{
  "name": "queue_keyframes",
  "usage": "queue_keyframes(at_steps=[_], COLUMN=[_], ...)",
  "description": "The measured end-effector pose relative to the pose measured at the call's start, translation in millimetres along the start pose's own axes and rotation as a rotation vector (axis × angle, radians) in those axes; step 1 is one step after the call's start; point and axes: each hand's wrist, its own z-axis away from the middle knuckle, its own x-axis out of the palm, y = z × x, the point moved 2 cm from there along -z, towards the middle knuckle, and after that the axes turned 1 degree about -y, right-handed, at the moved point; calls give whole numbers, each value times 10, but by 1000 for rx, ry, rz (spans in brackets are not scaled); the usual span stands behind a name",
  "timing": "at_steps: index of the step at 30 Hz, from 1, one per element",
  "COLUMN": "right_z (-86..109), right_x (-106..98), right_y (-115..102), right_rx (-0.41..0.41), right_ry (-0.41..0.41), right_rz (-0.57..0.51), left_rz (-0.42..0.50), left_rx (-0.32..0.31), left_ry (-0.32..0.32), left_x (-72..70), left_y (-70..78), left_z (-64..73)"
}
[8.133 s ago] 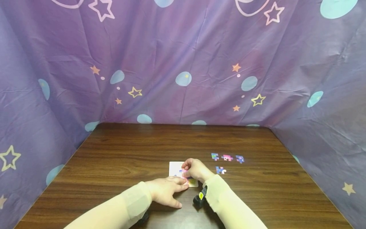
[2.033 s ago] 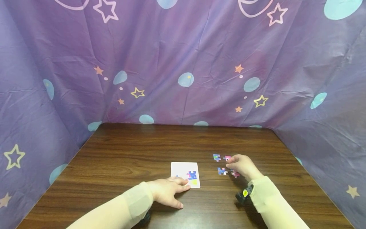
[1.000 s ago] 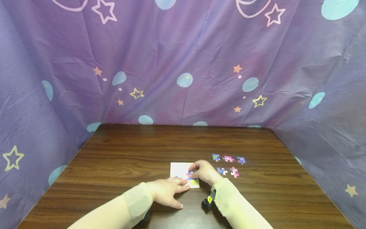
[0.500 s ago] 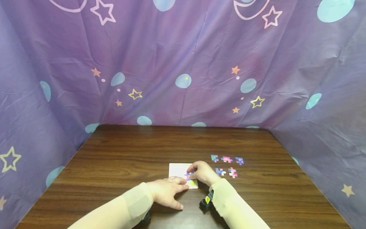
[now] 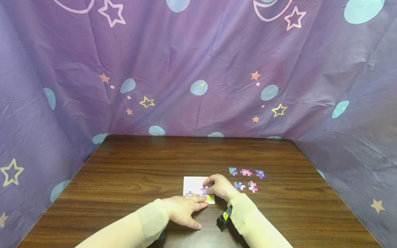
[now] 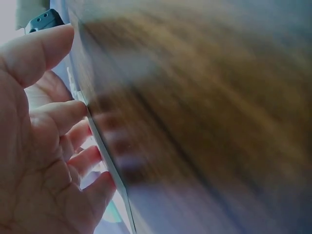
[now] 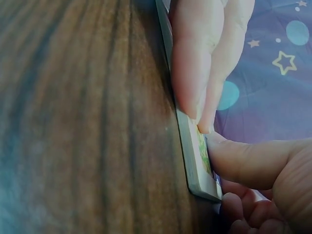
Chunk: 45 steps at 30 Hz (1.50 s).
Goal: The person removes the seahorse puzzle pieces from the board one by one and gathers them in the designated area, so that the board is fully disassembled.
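A square white puzzle board (image 5: 190,183) lies flat on the table, holding a blue-and-pink puzzle piece (image 5: 206,188) above a yellow-green patch (image 5: 210,198). My right hand (image 5: 221,187) pinches that blue piece with thumb and index finger; its thumb (image 7: 243,161) is low over the board's surface in the right wrist view. My left hand (image 5: 185,209) rests with extended fingers across the board's near edge, hiding part of the picture. The left wrist view shows its fingertips (image 6: 103,187) on the board. A blue tab (image 5: 190,192) shows beyond its fingers.
Several loose puzzle pieces lie right of the board: a green-and-blue one (image 5: 233,171), a pink one (image 5: 246,172), a blue one with a star (image 5: 260,174), and two nearer ones, blue-white (image 5: 238,186) and pink (image 5: 252,186). A purple curtain (image 5: 198,62) surrounds the table.
My right hand has moved from the loose pieces back left to the board, leaving a pink piece added to the loose group. Just now my left hand has slid slightly toward me and right.
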Motion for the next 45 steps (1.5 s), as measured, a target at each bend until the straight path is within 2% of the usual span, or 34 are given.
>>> queue_keyframes(at_steps=[12, 20, 34, 45], right_z=[1, 22, 5, -24], right_x=[9, 16, 25, 13], right_y=[-14, -83, -103, -10], right_rx=[-1, 9, 67, 100], right_ry=[8, 43, 23, 7], right_rz=[36, 73, -26, -108], left_rz=[42, 52, 38, 38], left_rx=[-18, -21, -14, -22], left_ry=[-8, -6, 6, -4], left_x=[-44, -36, -40, -36], left_y=[4, -12, -10, -11], left_z=[-8, -21, -31, -21])
